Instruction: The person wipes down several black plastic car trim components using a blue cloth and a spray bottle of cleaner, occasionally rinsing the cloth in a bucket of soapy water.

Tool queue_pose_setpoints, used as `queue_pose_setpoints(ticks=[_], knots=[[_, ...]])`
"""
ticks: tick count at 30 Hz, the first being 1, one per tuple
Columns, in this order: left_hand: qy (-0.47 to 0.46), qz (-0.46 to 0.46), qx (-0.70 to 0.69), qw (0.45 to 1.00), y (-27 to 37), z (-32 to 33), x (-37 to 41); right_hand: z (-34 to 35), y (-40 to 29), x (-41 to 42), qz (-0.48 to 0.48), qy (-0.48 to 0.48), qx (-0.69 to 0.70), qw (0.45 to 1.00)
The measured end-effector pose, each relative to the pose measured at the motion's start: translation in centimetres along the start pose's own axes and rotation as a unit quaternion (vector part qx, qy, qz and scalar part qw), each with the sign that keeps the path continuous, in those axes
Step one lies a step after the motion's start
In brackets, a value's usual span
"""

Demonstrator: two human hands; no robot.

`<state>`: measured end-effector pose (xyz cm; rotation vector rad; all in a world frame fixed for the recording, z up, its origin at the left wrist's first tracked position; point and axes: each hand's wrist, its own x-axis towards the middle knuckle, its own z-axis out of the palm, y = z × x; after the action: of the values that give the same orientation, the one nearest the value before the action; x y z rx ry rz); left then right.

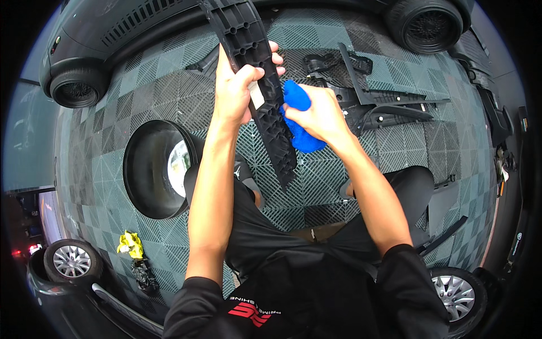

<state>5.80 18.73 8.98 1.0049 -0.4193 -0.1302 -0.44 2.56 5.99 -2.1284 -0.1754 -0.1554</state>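
My left hand [237, 84] grips a long black plastic trim panel [271, 114], its thumb on the ribbed side and its fingers around the far edge. The panel stands at a slant, its narrow end low between my knees, with a pale label on it near my thumb. A blue microfiber cloth [307, 142] is bunched in my right hand [315, 110], against the panel's right edge. The right hand's fingertips are partly hidden by the cloth.
A black bucket [131, 169] with water-like bright content stands left of my knee. Black plastic trim parts [381, 106] lie on the tiled floor beyond my right hand. Crumpled yellow material [130, 245] lies lower left. Cars [169, 25] stand ahead and behind.
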Motion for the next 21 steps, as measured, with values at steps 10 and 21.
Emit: queue_pose_setpoints(ticks=[10, 21], knots=[[-0.044, -0.035, -0.053, 0.997, 0.2, -0.5, -0.3, -1.1, -2.0, -0.2, 0.020, -0.027, 0.063, 0.997], [-0.020, -0.090, -0.058, 0.994, 0.4, 1.5, -1.1, -1.6, -1.4, 0.7, -0.002, 0.089, 0.217, 0.972]])
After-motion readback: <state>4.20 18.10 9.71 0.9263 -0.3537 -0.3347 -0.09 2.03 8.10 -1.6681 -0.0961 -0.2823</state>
